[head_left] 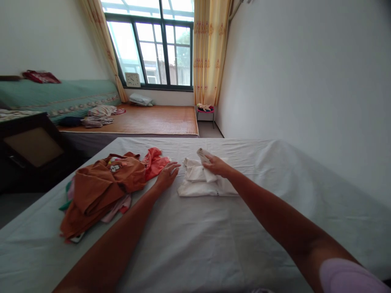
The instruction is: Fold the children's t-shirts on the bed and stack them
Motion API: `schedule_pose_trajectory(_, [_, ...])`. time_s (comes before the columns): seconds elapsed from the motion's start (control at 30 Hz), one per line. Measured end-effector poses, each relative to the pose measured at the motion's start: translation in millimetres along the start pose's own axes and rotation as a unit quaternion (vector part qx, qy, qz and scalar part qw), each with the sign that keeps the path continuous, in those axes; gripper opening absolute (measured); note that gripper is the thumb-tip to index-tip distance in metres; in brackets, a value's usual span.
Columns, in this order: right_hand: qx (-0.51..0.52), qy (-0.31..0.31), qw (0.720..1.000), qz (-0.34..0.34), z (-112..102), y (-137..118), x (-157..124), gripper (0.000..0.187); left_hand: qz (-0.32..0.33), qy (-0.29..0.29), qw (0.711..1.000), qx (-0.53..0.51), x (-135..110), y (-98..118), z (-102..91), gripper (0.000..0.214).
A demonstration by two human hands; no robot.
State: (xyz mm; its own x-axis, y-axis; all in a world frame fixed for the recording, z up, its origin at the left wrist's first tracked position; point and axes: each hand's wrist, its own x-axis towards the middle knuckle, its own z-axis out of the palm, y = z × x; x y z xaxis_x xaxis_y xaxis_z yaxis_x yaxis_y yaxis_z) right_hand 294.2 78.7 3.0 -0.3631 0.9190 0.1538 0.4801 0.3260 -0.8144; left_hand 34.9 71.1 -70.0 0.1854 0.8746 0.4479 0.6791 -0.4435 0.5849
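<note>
A white garment (195, 189) lies partly folded on the white sheet (195, 240). My right hand (217, 166) is closed on a narrow folded part of it, which stands up a little from the rest. Left of the garment, my left hand (168, 175) is held low over the sheet with its fingers stretched out and holds nothing. Close beside that hand lies a bright orange-red cloth (154, 162), at the edge of a loose pile. On top of this pile is a rust-brown garment (100, 185) with a cartoon print; pink and green cloth shows underneath.
Behind the sheet-covered surface is a bed with a brown mat (159, 118), with several folded cloths (97, 121) on it. A dark cabinet (30, 150) stands at the left. On the right rises a white wall (305, 81); a small pink stool (206, 110) is near the curtain.
</note>
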Motion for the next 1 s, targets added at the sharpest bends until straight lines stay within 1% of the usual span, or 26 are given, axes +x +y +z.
schedule_pose_trajectory(0.03, [-0.013,-0.007,1.0,-0.008,16,-1,5,0.027,-0.001,0.001,1.0,-0.004,0,0,-0.3,0.037])
schedule_pose_trajectory(0.07, [-0.01,-0.027,1.0,-0.003,28,-2,8,0.031,-0.004,0.003,1.0,-0.007,0,0,-1.0,0.037])
schedule_pose_trajectory(0.1, [0.011,-0.058,0.998,0.013,34,-2,10,0.038,-0.007,0.005,1.0,-0.009,-1,1,-2.0,0.037])
schedule_pose_trajectory(0.13, [0.043,-0.085,0.995,0.032,36,-3,12,0.044,-0.01,0.01,1.0,-0.01,-1,3,-3.3,0.037])
schedule_pose_trajectory(0.17, [0.074,-0.097,0.991,0.05,32,-3,13,0.048,-0.011,0.018,1.0,-0.009,-1,6,-4.7,0.037])
schedule_pose_trajectory(0.2, [0.093,-0.084,0.99,0.063,25,-2,14,0.048,-0.009,0.027,1.0,-0.007,-1,11,-5.8,0.038])
schedule_pose_trajectory(0.23, [0.091,-0.041,0.993,0.063,16,-2,13,0.046,-0.001,0.036,0.999,-0.002,-1,17,-6.1,0.038])
schedule_pose_trajectory(0.27, [0.064,0.016,0.997,0.048,7,0,11,0.044,0.011,0.041,0.999,0.004,-1,24,-5.3,0.039])
schedule_pose_trajectory(0.3, [0.017,0.072,0.997,0.02,0,2,7,0.042,0.029,0.039,0.999,0.011,-1,31,-3.2,0.04])
schedule_pose_trajectory(0.33, [-0.042,0.108,0.993,-0.016,-5,5,3,0.041,0.051,0.027,0.998,0.02,-1,38,0.5,0.041])
schedule_pose_trajectory(0.37, [-0.105,0.113,0.986,-0.057,-6,10,-3,0.041,0.074,0.004,0.997,0.033,-2,44,5.7,0.042])
schedule_pose_trajectory(0.4, [-0.165,0.09,0.977,-0.097,-4,16,-9,0.042,0.094,-0.027,0.994,0.051,-4,49,11.9,0.044])
schedule_pose_trajectory(0.43, [-0.218,0.05,0.966,-0.129,1,23,-15,0.044,0.108,-0.063,0.989,0.075,-5,53,18.7,0.046])
schedule_pose_trajectory(0.47, [-0.262,0.007,0.954,-0.146,7,30,-20,0.047,0.111,-0.1,0.984,0.102,-7,54,25.4,0.05])
schedule_pose_trajectory(0.5, [-0.299,-0.028,0.943,-0.146,13,39,-23,0.05,0.103,-0.134,0.977,0.129,-9,55,31.4,0.055])
schedule_pose_trajectory(0.53, [-0.329,-0.05,0.934,-0.131,17,48,-25,0.054,0.09,-0.163,0.971,0.151,-11,54,36.3,0.061])
schedule_pose_trajectory(0.6, [-0.369,-0.061,0.925,-0.076,19,65,-22,0.058,0.066,-0.2,0.961,0.181,-14,51,41.7,0.068])
schedule_pose_trajectory(0.7, [-0.38,-0.049,0.923,0.002,6,87,-9,0.055,0.057,-0.219,0.954,0.198,-16,49,40.9,0.069])
schedule_pose_trajectory(0.73, [-0.378,-0.03,0.925,0.028,0,93,-6,0.054,0.054,-0.221,0.953,0.201,-16,49,39.8,0.069])
schedule_pose_trajectory(0.77, [-0.375,0.004,0.925,0.055,-7,98,-3,0.053,0.049,-0.222,0.952,0.203,-16,50,38.8,0.068])
schedule_pose_trajectory(0.87, [-0.346,0.136,0.919,0.131,-25,106,-3,0.057,0.042,-0.219,0.953,0.206,-16,52,37.6,0.066])
schedule_pose_trajectory(0.9, [-0.326,0.163,0.919,0.15,-30,106,-5,0.061,0.043,-0.215,0.954,0.205,-16,52,37.7,0.066])
schedule_pose_trajectory(0.93, [-0.298,0.175,0.924,0.167,-34,106,-8,0.064,0.045,-0.21,0.955,0.204,-17,52,38.0,0.065])
schedule_pose_trajectory(1.0, [-0.202,0.163,0.945,0.198,-40,102,-16,0.066,0.05,-0.198,0.958,0.199,-17,50,38.7,0.063])
